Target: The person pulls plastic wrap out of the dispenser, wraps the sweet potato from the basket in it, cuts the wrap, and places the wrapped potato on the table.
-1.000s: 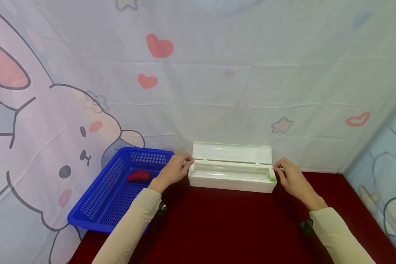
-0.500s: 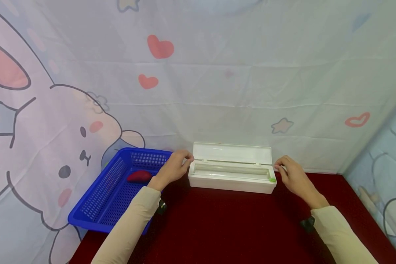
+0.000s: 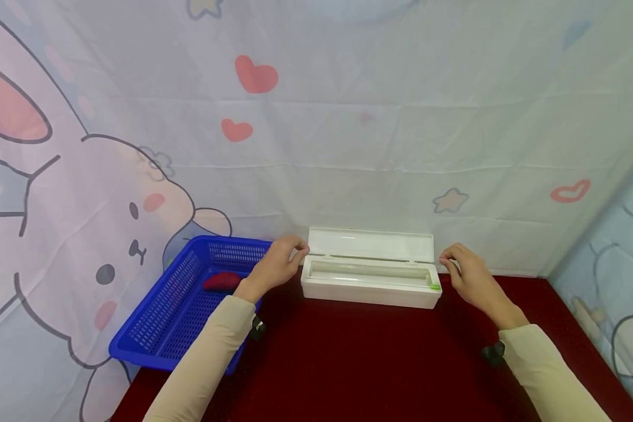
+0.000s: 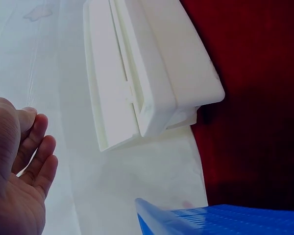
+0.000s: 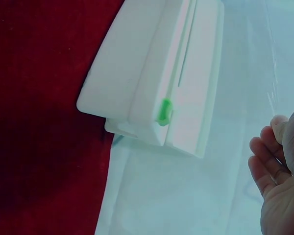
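Observation:
In the left wrist view my left hand (image 4: pixel 22 161) pinches an edge of clear cling film (image 4: pixel 31 81) between thumb and forefinger. My right hand (image 5: pixel 279 161) does the same at the other end, where the film (image 5: pixel 274 73) shows as thin bright creases. A long white cling film dispenser (image 3: pixel 371 293) stands between the hands in the head view, its lid (image 3: pixel 371 244) tipped back. Inside its opening a pale roll shows, and a small green slider (image 5: pixel 164 112) sits at its right end. Both hands are held slightly above the box, one past each end.
A blue plastic basket (image 3: pixel 137 351) stands at the left, partly behind the left forearm. A dark red oblong item (image 3: pixel 223 282) lies in it. The dark red tabletop (image 3: pixel 369 363) ends at a printed cloth backdrop (image 3: pixel 369 146) close behind the dispenser.
Both hands have risen a little and drawn slightly outward from the dispenser's ends. The dispenser and basket stay in place.

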Tool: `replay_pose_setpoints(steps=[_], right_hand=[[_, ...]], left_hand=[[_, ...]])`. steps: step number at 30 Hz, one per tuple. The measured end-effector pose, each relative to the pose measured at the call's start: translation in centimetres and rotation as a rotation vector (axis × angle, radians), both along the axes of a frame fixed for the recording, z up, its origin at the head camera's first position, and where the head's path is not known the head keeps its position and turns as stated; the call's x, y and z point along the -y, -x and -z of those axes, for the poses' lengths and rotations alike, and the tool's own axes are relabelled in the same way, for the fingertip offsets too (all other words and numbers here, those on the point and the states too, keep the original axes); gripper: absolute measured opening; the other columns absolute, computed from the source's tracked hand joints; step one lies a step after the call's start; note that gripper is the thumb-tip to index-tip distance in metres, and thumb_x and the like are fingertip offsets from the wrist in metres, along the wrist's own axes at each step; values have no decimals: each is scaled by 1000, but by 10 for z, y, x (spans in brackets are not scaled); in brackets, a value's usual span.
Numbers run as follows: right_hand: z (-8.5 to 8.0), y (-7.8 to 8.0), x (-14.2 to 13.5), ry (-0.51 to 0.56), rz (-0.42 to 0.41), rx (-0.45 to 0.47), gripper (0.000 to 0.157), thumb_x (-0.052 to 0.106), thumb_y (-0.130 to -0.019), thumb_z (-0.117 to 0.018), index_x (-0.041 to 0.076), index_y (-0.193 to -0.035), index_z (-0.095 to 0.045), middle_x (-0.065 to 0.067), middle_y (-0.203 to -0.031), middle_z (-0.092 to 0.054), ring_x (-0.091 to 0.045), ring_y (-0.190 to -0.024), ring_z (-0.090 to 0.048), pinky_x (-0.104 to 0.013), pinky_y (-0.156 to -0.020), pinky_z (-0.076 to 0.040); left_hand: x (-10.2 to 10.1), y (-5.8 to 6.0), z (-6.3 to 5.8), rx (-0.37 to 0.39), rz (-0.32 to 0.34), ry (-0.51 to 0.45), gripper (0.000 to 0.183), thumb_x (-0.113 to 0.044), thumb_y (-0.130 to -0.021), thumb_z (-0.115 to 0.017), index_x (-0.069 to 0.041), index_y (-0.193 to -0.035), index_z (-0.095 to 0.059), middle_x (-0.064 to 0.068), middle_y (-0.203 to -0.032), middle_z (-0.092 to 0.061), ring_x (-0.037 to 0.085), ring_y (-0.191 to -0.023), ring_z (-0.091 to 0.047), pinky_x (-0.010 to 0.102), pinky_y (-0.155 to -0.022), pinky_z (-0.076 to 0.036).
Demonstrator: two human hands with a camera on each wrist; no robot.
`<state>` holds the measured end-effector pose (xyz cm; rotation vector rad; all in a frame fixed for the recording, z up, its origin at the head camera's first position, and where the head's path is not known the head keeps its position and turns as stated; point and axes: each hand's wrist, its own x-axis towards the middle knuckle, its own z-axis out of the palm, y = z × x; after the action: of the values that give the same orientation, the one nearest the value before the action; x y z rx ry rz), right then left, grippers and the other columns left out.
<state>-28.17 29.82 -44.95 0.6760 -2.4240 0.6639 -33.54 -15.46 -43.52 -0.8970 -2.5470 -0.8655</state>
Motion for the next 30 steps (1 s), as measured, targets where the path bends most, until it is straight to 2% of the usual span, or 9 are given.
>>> replay_pose_setpoints(steps=[8,18,23,30], right_hand=[[-9,3,0,-12,-6,-16,3,-7,-100,-66,-4,-103,-65,-14,-100,-67,-27,-88,-66,-44,-71,-54],[-18,4,0,-7,-11,-41,2,-4,-103,-64,-6,-103,-65,-15,-99,-67,-28,-88,-67,-47,-72,-54],[-22,6,0,-6,-4,-61,7,-10,-98,-67,-4,-102,-65,-15,-98,-68,-28,-87,-66,-45,-71,-54],[-25,5,-2,-11,-5,-71,9,-10,-98,-68,-3,-102,-65,-15,-98,-68,-27,-86,-66,-44,-70,-53]], left_hand=[[1,3,-4,5,-5,-3,16,-11,-109,-59,0,-110,-71,17,-110,-73,32,-108,-68,50,-99,-55],[1,0,-18,-4,-12,15,18,-11,-109,-59,1,-111,-71,18,-112,-73,35,-111,-67,52,-100,-53],[0,1,-24,-23,-7,25,18,-12,-110,-58,1,-112,-71,18,-112,-73,35,-112,-67,52,-101,-53],[0,3,-26,-78,19,1,16,-8,-108,-61,3,-110,-72,20,-110,-73,36,-108,-67,53,-99,-54]])
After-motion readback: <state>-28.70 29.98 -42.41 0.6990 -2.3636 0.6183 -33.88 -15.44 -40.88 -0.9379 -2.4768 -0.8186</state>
